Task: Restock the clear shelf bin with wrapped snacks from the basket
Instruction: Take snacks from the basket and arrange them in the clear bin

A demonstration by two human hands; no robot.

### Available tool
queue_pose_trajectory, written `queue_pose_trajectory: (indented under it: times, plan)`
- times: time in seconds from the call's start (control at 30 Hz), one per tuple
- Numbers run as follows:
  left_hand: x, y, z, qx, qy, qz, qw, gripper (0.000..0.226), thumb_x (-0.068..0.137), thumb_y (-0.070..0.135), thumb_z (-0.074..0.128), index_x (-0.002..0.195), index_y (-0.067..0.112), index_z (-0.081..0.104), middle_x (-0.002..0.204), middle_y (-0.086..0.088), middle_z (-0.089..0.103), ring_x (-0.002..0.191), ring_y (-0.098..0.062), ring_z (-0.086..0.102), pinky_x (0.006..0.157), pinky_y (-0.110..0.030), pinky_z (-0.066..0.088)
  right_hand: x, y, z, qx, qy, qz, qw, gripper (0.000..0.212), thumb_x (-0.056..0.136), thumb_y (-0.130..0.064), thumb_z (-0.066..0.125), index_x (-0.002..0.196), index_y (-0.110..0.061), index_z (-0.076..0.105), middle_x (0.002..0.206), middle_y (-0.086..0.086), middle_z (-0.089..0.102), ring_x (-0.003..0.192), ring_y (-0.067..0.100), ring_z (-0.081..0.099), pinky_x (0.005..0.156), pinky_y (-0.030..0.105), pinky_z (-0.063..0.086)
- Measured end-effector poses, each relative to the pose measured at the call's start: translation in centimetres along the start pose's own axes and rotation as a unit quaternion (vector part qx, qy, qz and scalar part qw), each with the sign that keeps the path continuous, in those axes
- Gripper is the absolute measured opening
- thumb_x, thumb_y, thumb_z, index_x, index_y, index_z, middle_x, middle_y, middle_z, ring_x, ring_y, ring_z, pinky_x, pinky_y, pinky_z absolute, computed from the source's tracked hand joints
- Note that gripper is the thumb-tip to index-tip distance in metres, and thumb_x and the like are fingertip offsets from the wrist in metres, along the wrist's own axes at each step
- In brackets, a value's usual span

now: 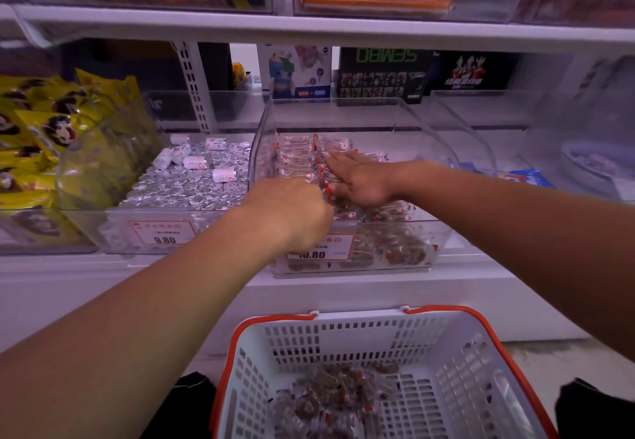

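Observation:
The clear shelf bin [443, 229] stands at the middle of the shelf, holding rows of clear-wrapped brown snacks with red ends [297, 157]. My right hand [357, 179] lies flat with straight fingers on the snacks inside the bin. My left hand [292, 212] is curled at the bin's front left, pinching a wrapped snack among the rows; its fingertips are hidden. Below, a white basket with an orange rim [446, 342] holds a pile of the same wrapped snacks [336, 401].
A bin of silver-foil sweets [192, 181] sits to the left, marked 9.80. Yellow snack bags [44, 136] fill the far left. Another clear bin with blue packets [529, 177] stands on the right. An upper shelf [309, 28] overhangs. Toy boxes [378, 74] stand behind.

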State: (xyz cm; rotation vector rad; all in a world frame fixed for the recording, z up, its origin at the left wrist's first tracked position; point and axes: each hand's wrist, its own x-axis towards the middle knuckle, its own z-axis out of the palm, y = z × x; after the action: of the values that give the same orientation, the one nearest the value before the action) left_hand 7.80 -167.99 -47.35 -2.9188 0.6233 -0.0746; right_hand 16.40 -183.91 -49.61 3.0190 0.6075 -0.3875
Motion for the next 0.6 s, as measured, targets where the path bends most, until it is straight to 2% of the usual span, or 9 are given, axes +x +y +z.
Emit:
queue_pose_trajectory:
  times: [0.1, 0.2, 0.27, 0.3, 0.37, 0.43, 0.47, 0.53, 0.6]
  plan:
    - [-0.3, -0.1, -0.1, -0.071, 0.024, -0.022, 0.997, 0.023, 0.097, 0.032, 0.043, 0.093, 0.017, 0.061, 0.106, -0.014, 0.065, 0.089, -0.031, 0.058, 0.071, -0.034, 0.044, -1.8, -0.9, -1.5, 0.064, 0.048, 0.000, 0.997, 0.058, 0.106, -0.037, 0.030, 0.153, -0.005, 0.021, 0.161, 0.016, 0.017, 0.149, 0.030, 0.016, 0.121, 0.038, 0.016]
    - [-1.0, -0.3, -0.3, -0.120, 0.165, -0.011, 0.979, 0.024, 0.092, 0.033, 0.049, 0.075, 0.016, 0.051, 0.081, -0.007, 0.058, 0.073, -0.026, 0.051, 0.063, -0.032, 0.041, -4.8, -1.9, -2.1, 0.123, 0.252, -0.030, 0.959, 0.042, 0.106, -0.032, 0.035, 0.132, -0.004, 0.054, 0.139, 0.018, 0.050, 0.129, 0.031, 0.046, 0.104, 0.035, 0.035]
    - [-1.9, -0.1, -0.4, -0.127, 0.280, 0.022, 0.951, 0.027, 0.088, 0.035, 0.049, 0.064, 0.024, 0.043, 0.067, 0.002, 0.049, 0.062, -0.020, 0.048, 0.055, -0.029, 0.035, -7.6, -2.6, -0.5, 0.130, 0.464, -0.053, 0.875, 0.032, 0.103, -0.029, 0.041, 0.095, -0.010, 0.065, 0.094, 0.008, 0.065, 0.089, 0.023, 0.058, 0.076, 0.035, 0.042]
    - [-2.4, 0.1, -0.2, -0.133, 0.324, 0.051, 0.935, 0.030, 0.085, 0.035, 0.049, 0.059, 0.025, 0.036, 0.060, 0.005, 0.046, 0.055, -0.018, 0.044, 0.051, -0.026, 0.030, -9.3, -2.8, 1.1, 0.132, 0.547, -0.054, 0.825, 0.031, 0.102, -0.027, 0.044, 0.078, -0.014, 0.058, 0.075, 0.000, 0.056, 0.071, 0.018, 0.051, 0.065, 0.034, 0.037]
    - [-3.6, 0.9, 1.5, -0.132, 0.359, 0.124, 0.916, 0.031, 0.078, 0.033, 0.047, 0.054, 0.023, 0.031, 0.051, 0.004, 0.049, 0.046, -0.018, 0.041, 0.048, -0.022, 0.026, -12.2, -3.4, 5.7, 0.156, 0.633, -0.040, 0.757, 0.036, 0.101, -0.023, 0.047, 0.065, -0.022, 0.041, 0.064, -0.007, 0.036, 0.059, 0.014, 0.035, 0.057, 0.030, 0.027]
    - [-4.7, 2.1, 5.1, -0.097, 0.279, 0.176, 0.939, 0.028, 0.074, 0.033, 0.045, 0.051, 0.019, 0.037, 0.047, 0.002, 0.052, 0.043, -0.021, 0.046, 0.046, -0.022, 0.028, -13.2, -3.7, 11.4, 0.197, 0.612, -0.001, 0.766, 0.041, 0.099, -0.024, 0.048, 0.060, -0.022, 0.038, 0.058, -0.006, 0.033, 0.052, 0.016, 0.034, 0.053, 0.032, 0.026]
    - [-5.2, 2.8, 7.1, -0.071, 0.186, 0.183, 0.963, 0.030, 0.074, 0.034, 0.043, 0.051, 0.015, 0.038, 0.046, 0.002, 0.050, 0.043, -0.022, 0.048, 0.045, -0.023, 0.029, -12.9, -3.7, 14.3, 0.215, 0.558, 0.030, 0.801, 0.042, 0.098, -0.025, 0.050, 0.058, -0.021, 0.038, 0.054, -0.005, 0.035, 0.049, 0.017, 0.037, 0.051, 0.032, 0.028]
    - [-6.0, 4.1, 11.7, -0.036, -0.003, 0.157, 0.987, 0.032, 0.079, 0.035, 0.046, 0.055, 0.014, 0.045, 0.052, 0.001, 0.046, 0.050, -0.025, 0.051, 0.048, -0.029, 0.038, -12.0, -3.7, 20.1, 0.250, 0.334, 0.072, 0.906, 0.039, 0.097, -0.030, 0.053, 0.060, -0.018, 0.048, 0.055, 0.000, 0.049, 0.052, 0.020, 0.049, 0.052, 0.032, 0.037]
    - [-6.9, 4.7, 16.5, -0.083, -0.096, 0.081, 0.989, 0.023, 0.082, 0.037, 0.053, 0.072, 0.017, 0.060, 0.072, -0.001, 0.061, 0.073, -0.029, 0.065, 0.064, -0.033, 0.051, -11.9, -3.9, 25.4, 0.296, 0.069, 0.075, 0.950, 0.015, 0.092, -0.029, 0.063, 0.084, -0.016, 0.068, 0.082, 0.006, 0.069, 0.079, 0.024, 0.065, 0.064, 0.025, 0.044]
